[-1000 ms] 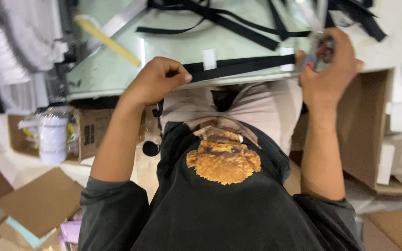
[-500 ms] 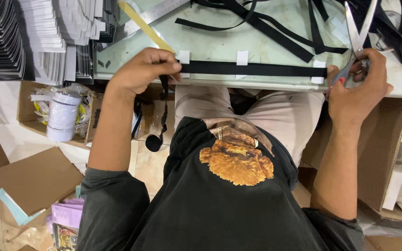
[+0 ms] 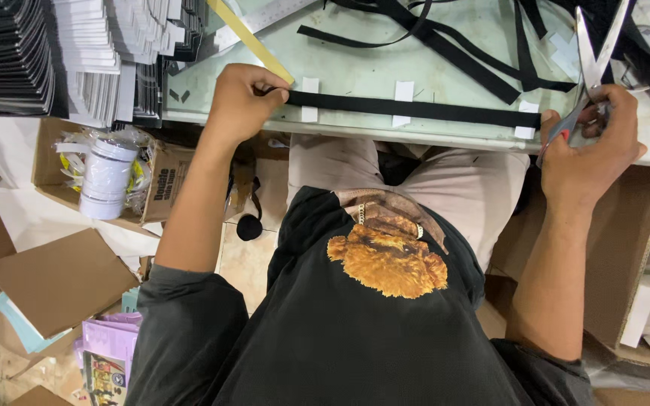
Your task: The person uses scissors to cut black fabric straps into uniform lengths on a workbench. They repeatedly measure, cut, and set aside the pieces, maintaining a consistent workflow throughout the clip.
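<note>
**Black strap pinned flat at one end, scissors held at the other**

Black webbing strap lies straight along the near edge of a pale green worktable, seen from above by a camera on the person's head. Small white tape tabs cross the strap at intervals. The left hand is curled almost closed, fingertips pinching the strap's left end down against the table, just beside a yellow ruler that runs off at an angle. The right hand is wrapped around the handles of a pair of scissors, right at the strap's right end; the blades point away from the body and look nearly closed, with no strap visibly between them.

Risks, as a judgement: if the left fingertips ease off, the strap could slide or curl and lose its line against the tabs. The scissor tips sit among a loose tangle of other black straps farther back on the table, so a blade could snag or nick the wrong piece. The strap runs close to the table's front edge and could slip off onto the lap.

Stacks of black and white card stand to the left. Below the table, a white tape roll rests in a cardboard box.
</note>
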